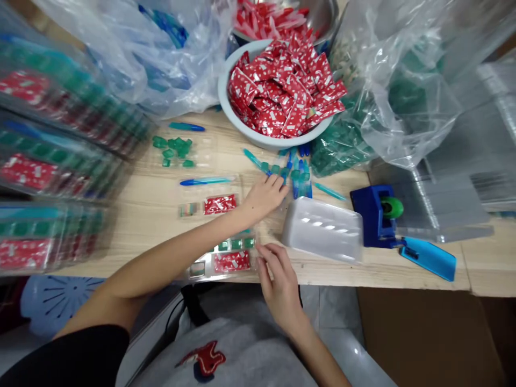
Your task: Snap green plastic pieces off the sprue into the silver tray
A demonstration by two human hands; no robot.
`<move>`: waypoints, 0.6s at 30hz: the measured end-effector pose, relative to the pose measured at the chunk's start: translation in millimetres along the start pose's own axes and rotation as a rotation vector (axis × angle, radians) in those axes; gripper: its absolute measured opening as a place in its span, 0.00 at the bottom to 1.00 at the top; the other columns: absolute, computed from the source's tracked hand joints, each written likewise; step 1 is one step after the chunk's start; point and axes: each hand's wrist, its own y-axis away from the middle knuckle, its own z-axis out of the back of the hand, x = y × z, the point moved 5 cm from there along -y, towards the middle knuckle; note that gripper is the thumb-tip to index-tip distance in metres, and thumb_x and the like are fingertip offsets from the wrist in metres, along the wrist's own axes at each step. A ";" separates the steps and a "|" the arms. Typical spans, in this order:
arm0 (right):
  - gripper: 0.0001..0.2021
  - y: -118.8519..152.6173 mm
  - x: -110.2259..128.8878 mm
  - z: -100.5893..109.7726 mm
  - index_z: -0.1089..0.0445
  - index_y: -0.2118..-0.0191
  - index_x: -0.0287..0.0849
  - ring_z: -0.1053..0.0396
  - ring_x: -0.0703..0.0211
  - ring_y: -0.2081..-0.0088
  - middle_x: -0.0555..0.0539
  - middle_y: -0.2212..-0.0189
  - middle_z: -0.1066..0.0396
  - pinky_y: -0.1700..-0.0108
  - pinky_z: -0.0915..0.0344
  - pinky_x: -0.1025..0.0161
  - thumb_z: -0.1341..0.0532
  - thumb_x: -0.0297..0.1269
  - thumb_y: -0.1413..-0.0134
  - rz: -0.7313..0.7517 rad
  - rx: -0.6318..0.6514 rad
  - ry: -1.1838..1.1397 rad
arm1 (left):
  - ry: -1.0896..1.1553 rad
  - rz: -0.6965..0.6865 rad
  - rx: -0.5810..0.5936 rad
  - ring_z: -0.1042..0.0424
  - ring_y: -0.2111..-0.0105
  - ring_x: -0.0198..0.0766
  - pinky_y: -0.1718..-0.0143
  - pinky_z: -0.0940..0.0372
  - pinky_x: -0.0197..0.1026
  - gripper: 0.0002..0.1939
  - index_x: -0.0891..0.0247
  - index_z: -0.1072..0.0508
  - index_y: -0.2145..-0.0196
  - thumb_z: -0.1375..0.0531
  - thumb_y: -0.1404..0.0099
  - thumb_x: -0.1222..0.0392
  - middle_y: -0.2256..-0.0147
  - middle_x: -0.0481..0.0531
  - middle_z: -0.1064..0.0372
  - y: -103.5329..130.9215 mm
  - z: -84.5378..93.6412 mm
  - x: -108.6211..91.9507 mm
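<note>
My left hand reaches over a loose group of blue pens and green cubes. Its fingers are bent down together among the pieces, and what the fingertips hold, if anything, is hidden. Below my left forearm lies a clear plastic tray with a red patterned packet and a row of green cubes. At the tray's right edge, my right hand has its thumb and fingers closed on the rim. Part of this tray is covered by the forearm.
Behind stands a bowl of red packets. Stacked filled packs line the left side. Another tray holds green pieces. An upturned clear tray, a blue tape dispenser and plastic bags are on the right.
</note>
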 end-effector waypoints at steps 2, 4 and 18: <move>0.14 1.1 0.3 2.8 0.29 0.49 0.41 0.27 0.60 0.56 0.41 0.58 0.28 0.54 0.29 0.66 0.47 0.27 0.36 -0.011 0.005 -0.082 | -0.033 -0.021 0.012 0.30 0.63 0.46 0.64 0.38 0.44 0.14 0.69 0.26 0.61 0.51 0.33 0.75 0.64 0.60 0.27 -5.8 -3.8 0.0; 0.14 0.7 -1.7 3.7 0.29 0.50 0.42 0.26 0.61 0.56 0.43 0.59 0.27 0.53 0.29 0.67 0.46 0.27 0.37 -0.036 0.017 -0.172 | -0.066 -0.040 0.003 0.30 0.65 0.45 0.65 0.38 0.44 0.15 0.68 0.26 0.62 0.52 0.32 0.75 0.66 0.59 0.28 -1.3 4.9 2.4; 0.25 -58.5 -16.0 -32.6 0.31 0.46 0.42 0.23 0.54 0.57 0.38 0.52 0.24 0.60 0.25 0.58 0.56 0.50 0.33 -0.405 0.019 -0.695 | 0.306 0.191 -0.420 0.26 0.62 0.38 0.63 0.30 0.42 0.04 0.60 0.33 0.63 0.45 0.32 0.68 0.57 0.54 0.25 104.7 104.7 -29.7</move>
